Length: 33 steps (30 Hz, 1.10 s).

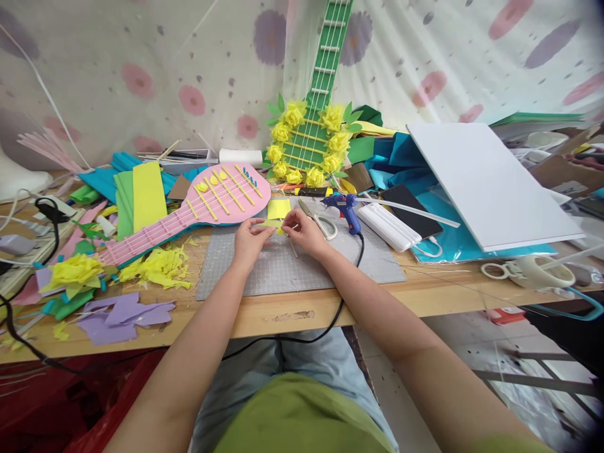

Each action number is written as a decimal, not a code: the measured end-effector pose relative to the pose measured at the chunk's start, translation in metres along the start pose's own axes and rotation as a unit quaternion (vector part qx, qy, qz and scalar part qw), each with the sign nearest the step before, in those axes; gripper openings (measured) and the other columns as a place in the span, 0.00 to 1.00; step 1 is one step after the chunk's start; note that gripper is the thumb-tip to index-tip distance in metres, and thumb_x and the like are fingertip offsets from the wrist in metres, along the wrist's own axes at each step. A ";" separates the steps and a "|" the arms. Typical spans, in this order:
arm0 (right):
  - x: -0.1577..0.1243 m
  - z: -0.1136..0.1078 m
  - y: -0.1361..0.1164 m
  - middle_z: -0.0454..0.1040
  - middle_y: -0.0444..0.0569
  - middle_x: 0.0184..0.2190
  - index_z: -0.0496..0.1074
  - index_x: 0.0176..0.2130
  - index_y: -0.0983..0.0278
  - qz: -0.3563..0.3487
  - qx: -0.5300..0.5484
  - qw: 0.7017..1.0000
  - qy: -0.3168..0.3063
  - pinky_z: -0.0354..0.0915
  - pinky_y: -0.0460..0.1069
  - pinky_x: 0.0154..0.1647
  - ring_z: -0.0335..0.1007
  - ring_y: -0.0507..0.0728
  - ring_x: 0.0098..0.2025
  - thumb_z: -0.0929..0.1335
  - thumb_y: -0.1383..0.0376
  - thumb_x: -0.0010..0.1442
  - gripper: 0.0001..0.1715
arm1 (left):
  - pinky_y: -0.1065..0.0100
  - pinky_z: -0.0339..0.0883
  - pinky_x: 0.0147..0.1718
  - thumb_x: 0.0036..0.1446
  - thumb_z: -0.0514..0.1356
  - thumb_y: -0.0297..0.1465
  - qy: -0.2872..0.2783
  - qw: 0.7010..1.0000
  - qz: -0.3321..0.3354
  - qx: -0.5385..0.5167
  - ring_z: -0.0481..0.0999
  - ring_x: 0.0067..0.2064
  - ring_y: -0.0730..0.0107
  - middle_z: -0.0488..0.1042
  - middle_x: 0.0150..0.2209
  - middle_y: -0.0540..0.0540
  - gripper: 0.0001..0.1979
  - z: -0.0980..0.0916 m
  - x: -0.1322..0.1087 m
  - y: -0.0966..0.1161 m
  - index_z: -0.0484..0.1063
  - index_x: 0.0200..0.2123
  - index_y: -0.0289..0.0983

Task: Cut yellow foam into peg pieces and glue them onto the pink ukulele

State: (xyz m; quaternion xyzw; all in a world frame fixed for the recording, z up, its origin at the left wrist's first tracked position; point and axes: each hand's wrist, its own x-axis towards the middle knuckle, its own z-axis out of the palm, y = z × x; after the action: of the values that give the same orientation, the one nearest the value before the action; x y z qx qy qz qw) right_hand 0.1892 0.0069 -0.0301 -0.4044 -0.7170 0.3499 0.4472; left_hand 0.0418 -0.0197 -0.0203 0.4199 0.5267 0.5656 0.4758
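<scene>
Above the grey cutting mat (pixel 226 267), my left hand (pixel 251 244) and my right hand (pixel 304 231) come close together, fingertips nearly meeting. Both pinch a small piece of yellow crepe paper (pixel 272 223), partly hidden by the fingers. A thin pale stick pokes out below my right fingers; what holds it I cannot tell. Just beyond lies a yellow paper square (pixel 279 208). Scissors (pixel 325 228) with pale handles rest beside my right hand, and a blue glue gun (pixel 346 211) with a clear glue stick lies farther right.
A pink paper guitar (pixel 226 192) lies at left, near yellow scraps (pixel 158 267) and purple scraps (pixel 125 318). Behind stands a green guitar (pixel 304 146) ringed with yellow flowers. A white board (pixel 491 182) leans at right by a white power bank (pixel 389 226). The black cord (pixel 361 258) crosses the table edge.
</scene>
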 end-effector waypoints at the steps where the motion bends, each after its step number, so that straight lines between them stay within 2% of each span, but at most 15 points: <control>1: 0.000 0.000 -0.002 0.68 0.43 0.29 0.59 0.32 0.62 -0.008 -0.013 1.000 0.001 0.63 0.47 0.30 0.65 0.50 0.30 0.63 0.65 0.51 0.06 | 0.69 0.69 0.24 0.34 0.66 0.31 -0.010 1.000 -0.004 0.007 0.73 0.29 0.70 0.74 0.28 0.46 0.22 0.001 -0.001 0.000 0.65 0.35 0.35; 5: -0.003 0.001 -0.009 0.68 0.44 0.28 0.62 0.31 0.62 -0.032 -0.053 0.998 -0.008 0.63 0.47 0.32 0.65 0.50 0.30 0.63 0.66 0.51 0.03 | 0.70 0.69 0.23 0.35 0.66 0.30 -0.032 0.999 -0.014 0.035 0.73 0.28 0.70 0.73 0.27 0.47 0.22 0.003 -0.004 0.000 0.64 0.36 0.35; 8: -0.002 0.001 -0.008 0.69 0.44 0.28 0.64 0.31 0.62 -0.023 -0.044 0.999 -0.006 0.62 0.47 0.31 0.65 0.51 0.31 0.63 0.66 0.51 0.04 | 0.70 0.68 0.22 0.35 0.65 0.30 -0.029 0.999 -0.015 0.036 0.72 0.28 0.70 0.72 0.25 0.49 0.22 0.004 -0.004 -0.001 0.63 0.36 0.36; 12: 0.001 -0.002 -0.002 0.69 0.44 0.28 0.65 0.31 0.63 0.025 -0.018 0.996 0.079 0.62 0.47 0.31 0.64 0.51 0.30 0.61 0.68 0.50 0.06 | 0.71 0.68 0.21 0.35 0.64 0.29 -0.006 1.000 -0.012 0.007 0.72 0.28 0.71 0.71 0.26 0.51 0.22 0.004 -0.002 -0.001 0.60 0.36 0.36; 15: 0.000 -0.005 -0.005 0.67 0.44 0.26 0.67 0.27 0.63 0.021 -0.085 0.990 0.110 0.60 0.47 0.31 0.62 0.51 0.28 0.59 0.71 0.48 0.08 | 0.71 0.68 0.22 0.36 0.64 0.29 0.009 1.000 0.003 -0.011 0.71 0.28 0.73 0.70 0.26 0.51 0.21 0.005 -0.001 -0.003 0.60 0.36 0.36; 19: -0.004 -0.002 -0.013 0.64 0.44 0.24 0.69 0.29 0.64 -0.043 -0.173 0.982 0.067 0.58 0.47 0.30 0.60 0.51 0.27 0.62 0.69 0.50 0.07 | 0.71 0.68 0.22 0.38 0.63 0.30 0.017 0.999 0.043 0.003 0.70 0.28 0.74 0.69 0.26 0.51 0.19 0.005 0.000 -0.004 0.61 0.35 0.37; 22: -0.006 0.004 -0.016 0.65 0.46 0.25 0.70 0.32 0.64 -0.073 -0.210 0.973 0.059 0.57 0.46 0.30 0.61 0.51 0.27 0.63 0.65 0.53 0.08 | 0.72 0.66 0.24 0.39 0.62 0.30 0.034 0.995 0.083 0.038 0.70 0.28 0.74 0.70 0.26 0.51 0.18 0.005 -0.001 -0.004 0.60 0.35 0.37; 33: -0.007 0.011 -0.017 0.69 0.46 0.27 0.70 0.30 0.62 -0.060 -0.263 0.962 0.051 0.56 0.46 0.30 0.63 0.51 0.29 0.63 0.64 0.55 0.07 | 0.70 0.63 0.35 0.41 0.61 0.27 0.042 0.974 0.172 0.140 0.72 0.30 0.73 0.72 0.26 0.52 0.18 0.004 -0.004 -0.003 0.59 0.37 0.40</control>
State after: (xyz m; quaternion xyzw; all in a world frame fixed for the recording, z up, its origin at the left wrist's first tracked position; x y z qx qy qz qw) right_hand 0.1766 -0.0080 -0.0220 -0.4815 -0.7827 0.1002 0.3814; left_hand 0.0471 -0.0232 -0.0232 0.5425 0.5398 0.5767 0.2859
